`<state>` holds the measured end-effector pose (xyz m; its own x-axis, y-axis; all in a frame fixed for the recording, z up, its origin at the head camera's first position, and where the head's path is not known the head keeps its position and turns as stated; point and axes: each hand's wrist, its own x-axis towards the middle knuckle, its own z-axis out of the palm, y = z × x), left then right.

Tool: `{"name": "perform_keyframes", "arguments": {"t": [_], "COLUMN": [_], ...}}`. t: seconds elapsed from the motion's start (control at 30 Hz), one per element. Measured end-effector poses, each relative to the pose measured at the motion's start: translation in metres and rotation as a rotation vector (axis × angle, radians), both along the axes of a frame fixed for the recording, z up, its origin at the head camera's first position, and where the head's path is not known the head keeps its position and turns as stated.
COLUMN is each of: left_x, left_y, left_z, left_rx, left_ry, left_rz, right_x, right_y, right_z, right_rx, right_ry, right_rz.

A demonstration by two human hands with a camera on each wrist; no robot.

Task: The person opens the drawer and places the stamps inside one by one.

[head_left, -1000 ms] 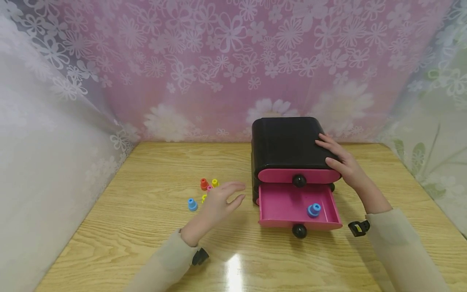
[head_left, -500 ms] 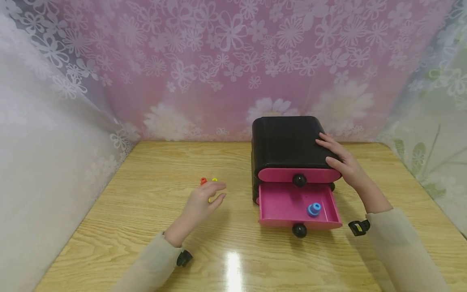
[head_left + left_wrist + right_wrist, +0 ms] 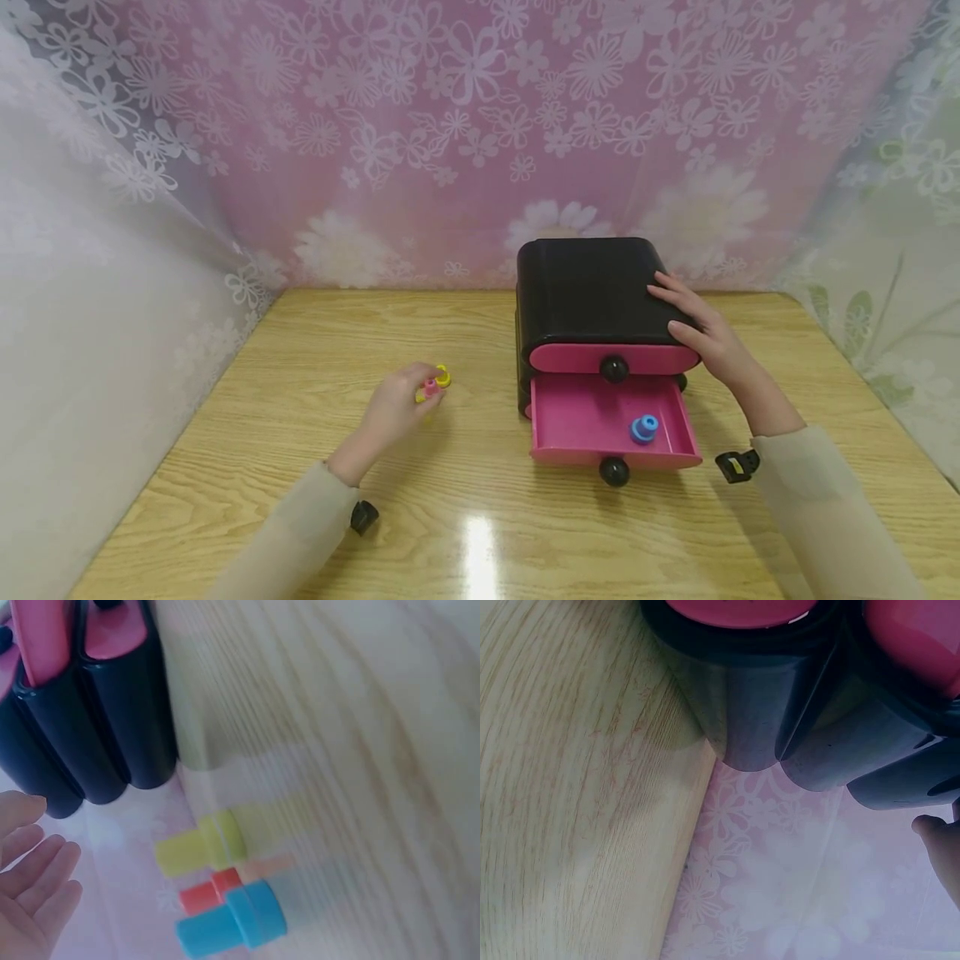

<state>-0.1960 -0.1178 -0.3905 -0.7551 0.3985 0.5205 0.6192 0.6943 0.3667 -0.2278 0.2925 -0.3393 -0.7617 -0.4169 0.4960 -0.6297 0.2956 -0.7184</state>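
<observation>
My left hand [image 3: 393,408] is low over the table, thumb and forefinger spread on either side of a small pink stepped plastic peg [image 3: 431,388]. Beside its fingertips stands a yellow peg [image 3: 443,378]; other pegs are hidden behind the hand. From the left wrist, a yellow peg [image 3: 199,844], a red peg [image 3: 210,891] and a blue peg [image 3: 231,920] show near the loosely spread fingers [image 3: 52,874]. My right hand [image 3: 708,333] rests on the right top edge of a black drawer cabinet [image 3: 592,292]. A blue peg [image 3: 643,428] stands in its pulled-out pink drawer [image 3: 570,417].
The drawer's round black knob [image 3: 614,472] juts toward the front. Above that drawer, the top drawer [image 3: 562,358] is closed. The cabinet stands right of centre on a wooden table [image 3: 337,333], with flowered curtains [image 3: 420,150] behind and at both sides.
My left hand has moved left and away from the cabinet to the pegs, covering the red and blue ones in the head view. The right hand has stayed on the cabinet.
</observation>
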Motion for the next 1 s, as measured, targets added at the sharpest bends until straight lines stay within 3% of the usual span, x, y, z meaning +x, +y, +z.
{"name": "perform_keyframes", "arguments": {"t": [0.17,0.53,0.73,1.0], "left_x": [-0.008,-0.024,-0.032,-0.035], "left_y": [-0.004,-0.004,-0.004,-0.006], "left_z": [0.001,-0.004,-0.009,-0.014], "left_rx": [-0.028,-0.154,-0.209,-0.212], "left_ry": [-0.148,-0.327,-0.378,-0.393], "left_rz": [0.069,0.144,0.158,0.140], "right_x": [0.000,0.002,0.003,0.002], "right_y": [0.000,-0.001,-0.001,0.000], "right_z": [0.000,0.001,0.000,-0.002], "right_rx": [-0.003,-0.021,-0.026,-0.027], "right_ry": [0.000,-0.019,-0.019,-0.005], "right_rz": [0.008,0.019,0.022,0.028]}}
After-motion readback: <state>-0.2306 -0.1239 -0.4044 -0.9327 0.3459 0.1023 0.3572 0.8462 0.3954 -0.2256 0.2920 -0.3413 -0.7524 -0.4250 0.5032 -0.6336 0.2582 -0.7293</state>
